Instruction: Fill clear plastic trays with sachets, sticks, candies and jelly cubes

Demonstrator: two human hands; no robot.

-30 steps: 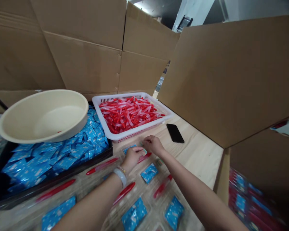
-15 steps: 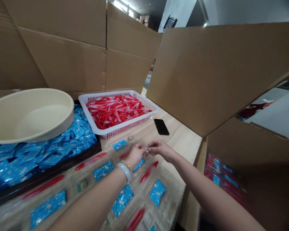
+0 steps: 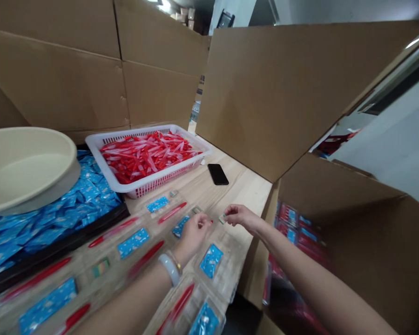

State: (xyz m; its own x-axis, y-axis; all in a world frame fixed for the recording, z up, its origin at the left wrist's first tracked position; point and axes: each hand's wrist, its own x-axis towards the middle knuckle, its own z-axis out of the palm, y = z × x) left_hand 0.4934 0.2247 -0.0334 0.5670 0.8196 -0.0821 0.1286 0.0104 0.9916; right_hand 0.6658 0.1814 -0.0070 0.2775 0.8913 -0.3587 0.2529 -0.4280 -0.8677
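My right hand point(image 3: 240, 218) pinches a small green-and-white block point(image 3: 222, 218) between thumb and fingertips, just above the table. Left of it, my left hand point(image 3: 195, 230) is closed with its fingers curled; anything inside them is hidden. This hand hovers over a clear plastic tray, beside a blue patterned packet point(image 3: 180, 226). Around both hands lie clear compartment trays holding blue packets point(image 3: 211, 260), red pens point(image 3: 172, 212) and small green-and-orange blocks point(image 3: 101, 267). My left wrist wears a pale bangle and a thin bracelet.
Behind the trays stands a white basket point(image 3: 141, 188) of red pens. A cream basin point(image 3: 31, 167) rests over a black bin of blue packets point(image 3: 87, 195). A black phone point(image 3: 218, 174) lies on the wooden table. Cardboard walls surround it; a carton point(image 3: 338, 190) at right holds packed red-and-blue sets.
My hands were together at the small block; they are now apart, with the block in my right hand. The camera has turned right, showing more of the carton.
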